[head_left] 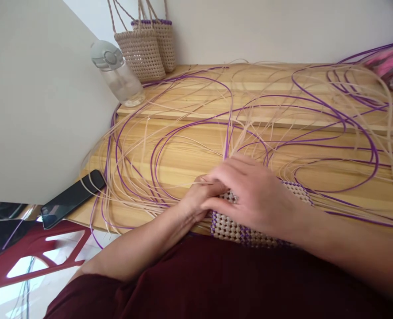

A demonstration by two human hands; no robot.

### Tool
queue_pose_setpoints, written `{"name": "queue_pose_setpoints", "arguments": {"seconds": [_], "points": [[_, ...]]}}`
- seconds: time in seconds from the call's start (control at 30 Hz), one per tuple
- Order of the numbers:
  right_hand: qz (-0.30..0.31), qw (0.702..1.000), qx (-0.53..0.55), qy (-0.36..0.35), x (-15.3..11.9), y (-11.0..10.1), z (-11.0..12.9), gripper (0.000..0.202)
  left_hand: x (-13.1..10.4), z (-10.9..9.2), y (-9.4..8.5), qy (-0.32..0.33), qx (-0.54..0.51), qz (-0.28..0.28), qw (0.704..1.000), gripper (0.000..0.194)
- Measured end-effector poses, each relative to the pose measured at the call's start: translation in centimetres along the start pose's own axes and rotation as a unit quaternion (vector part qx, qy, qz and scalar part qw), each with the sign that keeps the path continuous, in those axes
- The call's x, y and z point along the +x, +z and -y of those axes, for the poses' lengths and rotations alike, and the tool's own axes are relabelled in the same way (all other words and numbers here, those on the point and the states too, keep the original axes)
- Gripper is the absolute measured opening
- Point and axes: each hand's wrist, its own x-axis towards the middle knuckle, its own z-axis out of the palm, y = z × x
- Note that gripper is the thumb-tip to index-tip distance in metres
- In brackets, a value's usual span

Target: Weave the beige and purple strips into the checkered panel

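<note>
A beige and purple woven piece (228, 228) lies at the table's front edge, against the dark red clothing. At its left end my left hand (201, 197) is closed on the weave, fingertips partly hidden. Over it, my right hand (254, 192) is curled, with thumb and forefinger meeting at the left fingers; it is slightly blurred, and what it pinches is hidden. One thin beige strand (199, 182) comes out beside the touching fingers. Long purple strands (227, 141) and beige strands fan out from the piece, away from me and to both sides.
Loops of loose strands spread across the wooden table (190, 155), which has a raised step at the back. A water bottle (120, 75) and two woven bags (141, 53) stand back left. A phone (73, 199) lies on the left edge. A pink bundle (391, 66) sits back right.
</note>
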Motion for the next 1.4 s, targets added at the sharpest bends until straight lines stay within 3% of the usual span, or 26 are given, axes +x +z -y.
{"name": "queue_pose_setpoints", "arguments": {"seconds": [0.07,0.17,0.37,0.6,0.77,0.93,1.17,1.33,1.4], "points": [[-0.03,0.996,-0.062,0.048,-2.7,-0.2,-0.7,0.025,-0.1,0.7,-2.0,-0.015,-0.025,0.056,0.998,0.02],[-0.072,0.991,-0.089,0.075,-5.0,0.5,-1.4,0.015,0.1,1.3,-3.2,-0.022,-0.061,0.097,0.993,0.023],[-0.107,0.988,-0.107,0.043,-4.5,1.4,-1.1,0.01,0.6,1.5,-2.9,-0.011,-0.072,0.118,0.99,0.021],[-0.068,0.988,0.069,0.116,-5.4,0.6,-0.6,0.012,0.3,1.1,-2.9,-0.025,-0.084,0.117,0.989,0.025],[-0.122,0.981,0.094,0.116,-5.3,1.5,-0.4,0.004,0.3,1.0,-2.7,-0.021,-0.082,0.109,0.99,0.024],[-0.067,0.983,0.093,0.145,-6.3,1.9,0.2,0.01,0.5,1.1,-2.8,-0.002,-0.066,0.104,0.992,0.027],[-0.029,0.969,0.157,0.189,-6.9,1.7,0.4,0.009,0.4,1.2,-2.8,-0.003,-0.027,0.148,0.989,0.032],[0.036,0.925,0.215,0.312,-6.6,1.9,0.8,0.028,0.4,1.6,-2.7,0.055,0.012,0.082,0.995,0.036],[0.058,0.892,0.286,0.345,-6.8,2.2,0.8,0.03,0.6,1.7,-3.0,0.057,0.033,0.095,0.993,0.035]]}}
